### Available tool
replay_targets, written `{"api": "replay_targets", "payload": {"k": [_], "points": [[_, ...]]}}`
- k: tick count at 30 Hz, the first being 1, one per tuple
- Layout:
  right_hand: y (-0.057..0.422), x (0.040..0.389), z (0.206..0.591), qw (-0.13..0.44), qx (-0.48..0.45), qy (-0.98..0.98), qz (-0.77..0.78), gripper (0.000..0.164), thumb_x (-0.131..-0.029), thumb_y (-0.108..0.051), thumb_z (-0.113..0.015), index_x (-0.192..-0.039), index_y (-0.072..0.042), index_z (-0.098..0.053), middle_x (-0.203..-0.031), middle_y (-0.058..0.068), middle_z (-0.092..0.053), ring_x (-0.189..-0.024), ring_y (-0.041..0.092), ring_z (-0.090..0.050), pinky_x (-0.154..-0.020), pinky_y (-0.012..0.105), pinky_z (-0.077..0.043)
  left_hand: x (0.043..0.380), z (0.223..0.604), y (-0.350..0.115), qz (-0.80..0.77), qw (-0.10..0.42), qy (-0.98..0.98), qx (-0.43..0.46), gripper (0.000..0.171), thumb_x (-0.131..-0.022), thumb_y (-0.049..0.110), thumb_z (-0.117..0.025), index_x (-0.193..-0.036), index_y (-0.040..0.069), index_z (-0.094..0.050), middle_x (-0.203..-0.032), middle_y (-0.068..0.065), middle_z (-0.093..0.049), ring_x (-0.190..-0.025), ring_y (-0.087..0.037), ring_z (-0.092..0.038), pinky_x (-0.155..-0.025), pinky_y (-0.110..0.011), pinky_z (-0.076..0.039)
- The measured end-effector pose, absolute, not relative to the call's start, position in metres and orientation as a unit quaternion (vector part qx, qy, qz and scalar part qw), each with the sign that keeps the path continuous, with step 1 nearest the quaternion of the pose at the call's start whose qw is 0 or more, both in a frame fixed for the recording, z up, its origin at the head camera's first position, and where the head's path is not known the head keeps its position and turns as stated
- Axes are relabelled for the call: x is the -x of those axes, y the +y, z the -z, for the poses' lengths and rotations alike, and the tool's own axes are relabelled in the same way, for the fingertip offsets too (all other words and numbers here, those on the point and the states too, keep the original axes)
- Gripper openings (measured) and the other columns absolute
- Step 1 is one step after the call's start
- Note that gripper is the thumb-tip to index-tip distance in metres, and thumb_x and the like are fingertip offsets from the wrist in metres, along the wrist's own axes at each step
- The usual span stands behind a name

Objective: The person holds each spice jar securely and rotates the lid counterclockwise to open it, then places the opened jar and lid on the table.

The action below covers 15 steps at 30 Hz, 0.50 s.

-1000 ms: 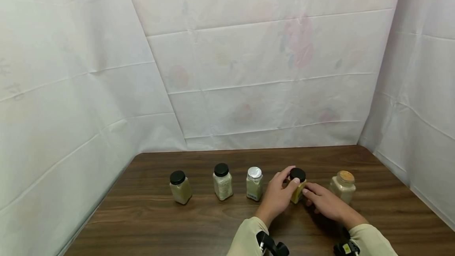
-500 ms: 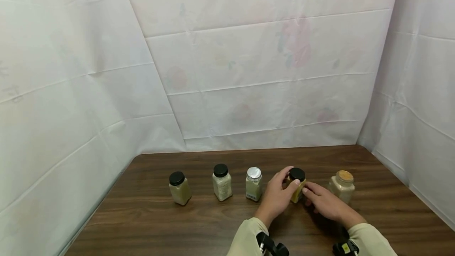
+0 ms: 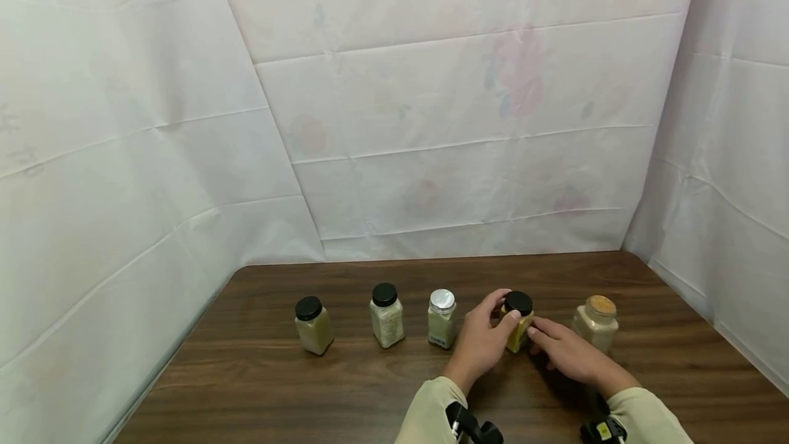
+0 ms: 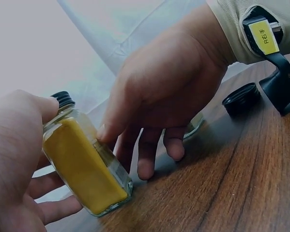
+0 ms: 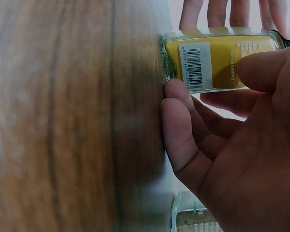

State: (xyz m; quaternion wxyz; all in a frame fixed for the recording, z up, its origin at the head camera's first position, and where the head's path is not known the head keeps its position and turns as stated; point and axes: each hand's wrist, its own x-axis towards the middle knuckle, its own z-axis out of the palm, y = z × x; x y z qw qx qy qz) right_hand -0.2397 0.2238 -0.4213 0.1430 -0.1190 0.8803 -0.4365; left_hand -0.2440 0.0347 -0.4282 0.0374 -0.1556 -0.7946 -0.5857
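Note:
A square glass spice jar [image 3: 519,336] with yellow powder and a black lid [image 3: 518,303] stands on the table. My left hand [image 3: 479,344] grips it near the top from the left, thumb by the lid in the left wrist view. From the other side my right hand [image 3: 576,358] holds the jar [image 5: 222,63], its thumb on the face beside a barcode label [image 5: 197,66]. The right hand's other fingers lie behind and below the jar. Just right of that hand is a jar [image 3: 595,324] with a tan top, partly hidden by it.
Left of the hands stand a silver-topped jar [image 3: 441,321] and two black-lidded jars, one pale [image 3: 387,317], one greenish [image 3: 314,327]. A loose black lid [image 4: 241,99] lies on the wooden table [image 3: 296,396] near the right wrist. White sheets [image 3: 462,122] hang around the table.

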Motion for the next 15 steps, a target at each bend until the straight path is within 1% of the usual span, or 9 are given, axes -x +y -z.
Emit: {"api": "replay_targets", "payload": {"k": [8, 12, 15], "points": [[0.2252, 0.2392, 0.4211, 0.146, 0.12, 0.875, 0.446, 0.06, -0.105, -0.034, -0.041, -0.147, 0.007, -0.031, -0.134, 0.029, -0.052, -0.103, 0.027, -0.063, -0.068, 0.037, -0.053, 0.243, 0.428, 0.0349, 0.593, 0.036, -0.791, 0.146, 0.035, -0.096, 0.044, -0.058, -0.131, 0.041, -0.053, -0.128, 0.009, -0.063, -0.12, -0.008, -0.056, -0.097, -0.03, -0.049], [0.2255, 0.24, 0.4211, 0.145, 0.121, 0.874, 0.448, 0.059, -0.105, -0.033, -0.041, -0.147, 0.007, -0.032, -0.134, 0.029, -0.052, -0.102, 0.027, -0.063, -0.068, 0.037, -0.053, 0.2423, 0.4279, 0.0345, 0.596, 0.042, -0.788, 0.149, 0.035, -0.098, 0.044, -0.053, -0.131, 0.035, -0.055, -0.128, 0.008, -0.064, -0.121, -0.008, -0.057, -0.1, -0.035, -0.047], [0.2254, 0.2401, 0.421, 0.139, 0.122, 0.875, 0.448, 0.058, -0.105, -0.032, -0.04, -0.147, 0.007, -0.032, -0.132, 0.029, -0.054, -0.101, 0.027, -0.063, -0.066, 0.036, -0.053, 0.2428, 0.4286, 0.0345, 0.593, 0.05, -0.789, 0.154, 0.033, -0.101, 0.043, -0.048, -0.131, 0.033, -0.055, -0.127, 0.007, -0.064, -0.121, -0.009, -0.057, -0.102, -0.037, -0.046]]}}
